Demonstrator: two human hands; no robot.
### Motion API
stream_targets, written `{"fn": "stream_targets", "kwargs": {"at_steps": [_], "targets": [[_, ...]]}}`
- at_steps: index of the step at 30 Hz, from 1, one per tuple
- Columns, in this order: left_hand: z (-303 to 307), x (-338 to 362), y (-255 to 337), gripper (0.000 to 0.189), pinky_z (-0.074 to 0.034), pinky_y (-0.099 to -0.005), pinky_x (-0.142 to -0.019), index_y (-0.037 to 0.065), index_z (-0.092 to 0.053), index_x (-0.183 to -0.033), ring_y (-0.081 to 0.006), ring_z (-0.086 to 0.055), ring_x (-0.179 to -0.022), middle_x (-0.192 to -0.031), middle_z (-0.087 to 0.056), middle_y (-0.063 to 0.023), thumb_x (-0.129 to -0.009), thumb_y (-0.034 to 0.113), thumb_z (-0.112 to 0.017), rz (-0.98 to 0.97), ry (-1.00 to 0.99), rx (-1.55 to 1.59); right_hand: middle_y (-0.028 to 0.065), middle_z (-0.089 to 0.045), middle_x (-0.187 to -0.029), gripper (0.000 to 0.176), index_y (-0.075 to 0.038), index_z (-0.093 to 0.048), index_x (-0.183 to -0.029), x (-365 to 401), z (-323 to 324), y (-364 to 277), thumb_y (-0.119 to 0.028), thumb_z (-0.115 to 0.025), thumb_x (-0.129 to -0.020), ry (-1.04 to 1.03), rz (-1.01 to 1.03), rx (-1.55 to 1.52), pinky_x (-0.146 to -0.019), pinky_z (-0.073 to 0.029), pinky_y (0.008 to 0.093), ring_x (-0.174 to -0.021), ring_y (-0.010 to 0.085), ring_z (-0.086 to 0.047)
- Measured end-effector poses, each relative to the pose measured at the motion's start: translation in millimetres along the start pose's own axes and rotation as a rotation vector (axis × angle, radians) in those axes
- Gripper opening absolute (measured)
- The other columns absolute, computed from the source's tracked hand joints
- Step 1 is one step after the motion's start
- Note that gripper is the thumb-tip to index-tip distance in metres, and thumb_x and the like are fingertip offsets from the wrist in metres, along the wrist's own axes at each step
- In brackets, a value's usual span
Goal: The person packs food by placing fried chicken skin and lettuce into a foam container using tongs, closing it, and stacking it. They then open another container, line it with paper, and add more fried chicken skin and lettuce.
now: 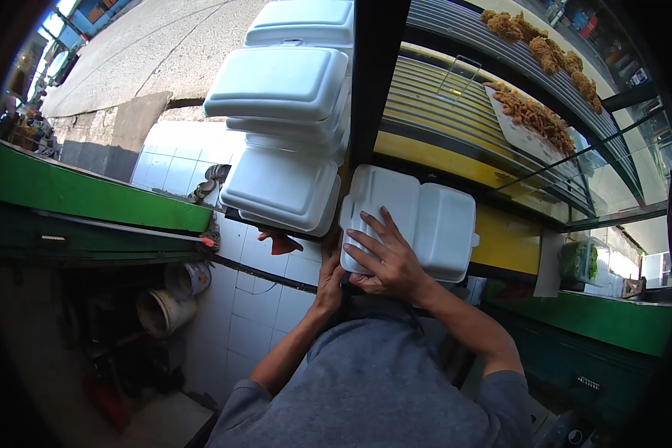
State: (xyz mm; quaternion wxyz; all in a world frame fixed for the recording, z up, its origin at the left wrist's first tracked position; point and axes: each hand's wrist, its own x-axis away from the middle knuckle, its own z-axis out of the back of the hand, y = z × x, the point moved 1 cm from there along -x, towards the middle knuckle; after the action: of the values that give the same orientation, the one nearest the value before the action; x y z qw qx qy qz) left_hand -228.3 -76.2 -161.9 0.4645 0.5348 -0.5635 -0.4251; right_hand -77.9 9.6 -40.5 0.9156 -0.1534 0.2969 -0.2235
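A white foam takeaway box (448, 231) is in front of my body, its two halves side by side with their outer faces up. My right hand (388, 263) lies over the left half, fingers spread across the foam and thumb at its near edge. At the near left corner my left hand (331, 280) grips the edge, its fingertips partly hidden. To the left of the box rises a stack of closed white foam takeaway boxes (280, 187), its upper ones reaching away from me.
At right stands a glass-sided display rack with a slatted shelf (418, 93), fried chicken (545, 52) and a tray of fried strips (534, 119). A tub of greens (584, 261) sits beyond. Green counters (97, 190) flank me; buckets (160, 312) are below left.
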Motion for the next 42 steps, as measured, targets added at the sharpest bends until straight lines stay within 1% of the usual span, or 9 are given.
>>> {"fn": "stream_targets", "kwargs": {"at_steps": [3, 7, 14, 22, 27, 29, 33, 37, 42], "targets": [[-17, -11, 43, 0.066, -0.026, -0.0465, -0.113, 0.012, -0.046, -0.141, -0.0386, -0.019, -0.142, -0.154, -0.016, -0.0214, -0.085, 0.04, -0.068, -0.221, 0.062, -0.397, 0.0167, -0.059, -0.124, 0.041, 0.0, -0.065, -0.111, 3, 13, -7, -0.023, -0.072, -0.077, 0.152, 0.041, -0.023, -0.109, -0.029, 0.0651, -0.124, 0.0436, -0.051], [-31, -12, 52, 0.073, -0.027, -0.0472, -0.114, 0.016, -0.045, -0.141, -0.0405, -0.022, -0.14, -0.15, -0.022, -0.0215, -0.077, 0.02, -0.08, -0.178, 0.184, -0.599, 0.021, -0.06, -0.119, 0.029, 0.005, -0.06, -0.113, 4, 49, -20, -0.012, -0.062, -0.089, 0.45, -0.001, 0.031, -0.102, -0.042, 0.0611, -0.117, 0.0441, -0.056], [-50, 0, 53, 0.062, -0.027, -0.0479, -0.112, 0.012, -0.048, -0.137, -0.0396, -0.026, -0.138, -0.149, -0.025, -0.0214, -0.082, 0.016, -0.076, -0.254, 0.342, -0.72, 0.0271, -0.059, -0.118, 0.023, 0.011, -0.054, -0.114, 52, 135, -21, 0.008, -0.05, -0.091, 0.761, -0.282, 0.374, -0.093, -0.055, 0.0493, -0.11, 0.0443, -0.061], [-100, 7, 68, 0.045, -0.026, -0.0464, -0.108, 0.003, -0.056, -0.122, -0.0347, -0.032, -0.136, -0.143, -0.038, -0.0207, -0.08, 0.003, -0.07, -0.429, 0.541, -1.0, 0.024, -0.06, -0.123, 0.027, 0.009, -0.052, -0.123, 148, 245, 19, -0.006, -0.045, -0.101, 1.262, -0.493, 0.262, -0.092, -0.054, 0.0416, -0.109, 0.0288, -0.062], [-179, -4, 119, 0.059, -0.043, -0.0453, -0.098, 0.003, -0.048, -0.132, -0.0354, -0.049, -0.122, -0.134, -0.046, -0.0221, -0.079, 0.008, -0.073, -0.578, 0.184, -0.684, 0.0208, -0.069, -0.097, 0.027, 0.002, -0.06, -0.122, 182, 312, 22, -0.003, -0.054, -0.096, 0.591, -0.331, 0.197, -0.078, -0.055, 0.0375, -0.085, 0.027, -0.068], [-240, -13, 142, 0.062, -0.047, -0.0428, -0.093, 0.004, -0.045, -0.136, -0.0335, -0.056, -0.114, -0.131, -0.049, -0.0198, -0.08, 0.009, -0.072, -0.453, -0.119, -0.565, 0.0082, -0.068, -0.076, 0.031, -0.002, -0.07, -0.103, 165, 315, 23, -0.007, -0.074, -0.073, 0.296, -0.214, 0.243, -0.056, -0.044, 0.0318, -0.062, 0.0216, -0.061], [-304, -22, 123, 0.064, -0.051, -0.0426, -0.086, 0.004, -0.039, -0.14, -0.0366, -0.064, -0.101, -0.121, -0.058, -0.0215, -0.084, 0.009, -0.069, -0.145, -0.357, -0.541, 0.0045, -0.07, -0.085, 0.042, -0.007, -0.068, -0.113, 179, 293, 46, -0.015, -0.077, -0.073, 0.122, -0.265, 0.145, -0.066, -0.047, 0.033, -0.071, 0.0207, -0.063], [-314, -35, 100, 0.058, -0.05, -0.0481, -0.083, 0.002, -0.038, -0.139, -0.0487, -0.062, -0.096, -0.106, -0.063, -0.0314, -0.088, 0.007, -0.063, -0.066, -0.038, -0.733, 0.0103, -0.068, -0.103, 0.041, -0.006, -0.064, -0.12, 214, 300, 73, -0.019, -0.073, -0.082, 0.287, -0.418, 0.166, -0.081, -0.048, 0.0393, -0.092, 0.0272, -0.063], [-300, -55, 81, 0.058, -0.052, -0.0445, -0.084, 0.002, -0.039, -0.14, -0.0416, -0.067, -0.095, -0.105, -0.065, -0.0285, -0.087, 0.004, -0.063, 0.006, 0.167, -0.947, 0.0134, -0.067, -0.101, 0.033, -0.004, -0.064, -0.116, 291, 303, 99, -0.015, -0.069, -0.086, 0.211, -0.71, 0.163, -0.082, -0.049, 0.0403, -0.093, 0.0321, -0.063]]}}
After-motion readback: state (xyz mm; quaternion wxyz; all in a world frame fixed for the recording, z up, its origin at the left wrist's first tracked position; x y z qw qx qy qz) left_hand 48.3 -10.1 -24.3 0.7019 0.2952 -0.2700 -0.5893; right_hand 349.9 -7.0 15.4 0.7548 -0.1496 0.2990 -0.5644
